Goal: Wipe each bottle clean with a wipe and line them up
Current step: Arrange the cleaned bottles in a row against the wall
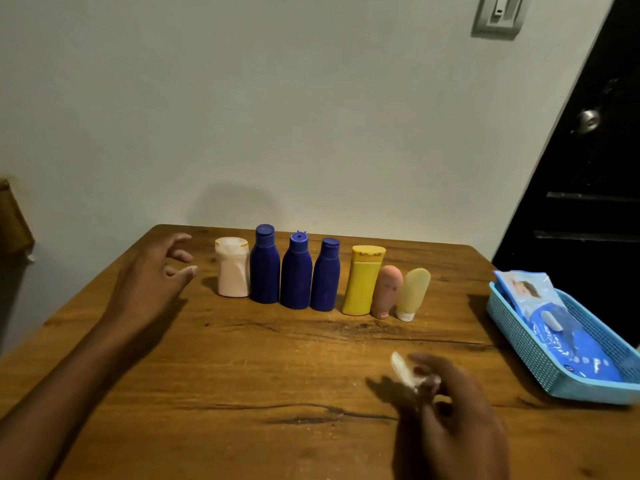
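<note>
Several bottles stand in a row across the far half of the wooden table: a pale pink bottle, three dark blue bottles, a yellow bottle, a pink tube and a pale yellow tube, both tubes cap down. My left hand hovers just left of the pale pink bottle, fingers spread and loosely curled, holding nothing. My right hand is near the front right and pinches a crumpled white wipe.
A light blue plastic basket sits at the table's right edge with a blue pack of wipes inside. A wall is right behind the table. A dark door stands at the far right.
</note>
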